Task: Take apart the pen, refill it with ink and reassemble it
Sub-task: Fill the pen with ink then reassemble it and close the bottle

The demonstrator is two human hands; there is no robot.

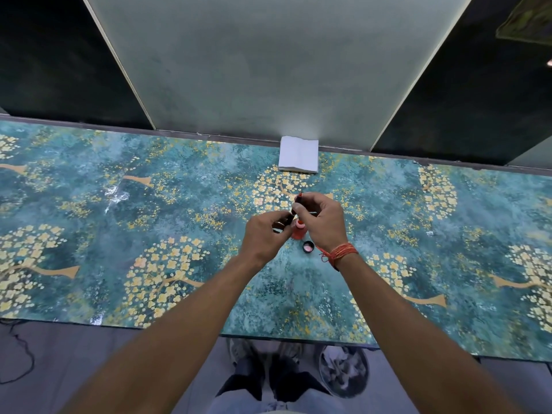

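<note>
We are holding a dark pen with both hands above the table, which is covered in a teal cloth printed with yellow blossom trees. Our right hand is pinching the pen's upper part between thumb and fingertips, and a red tip is showing just above those fingers. Our left hand is curling its fingers round a dark piece at the pen's lower end; whether that piece is joined to the rest or already loose, we cannot tell, as the fingers are hiding the joint. The pen is tilting, its top leaning away from us.

Directly below the hands, a small red ink bottle is standing upright on the cloth with its mouth open. Its black cap is lying just beside it, nearer to us, pale inside facing up. A band of orange thread is wrapping our right wrist.

A folded white napkin is lying at the far edge of the table, well apart from the bottle. Below the near edge, our shoes are standing on the floor, near a round bin.
</note>
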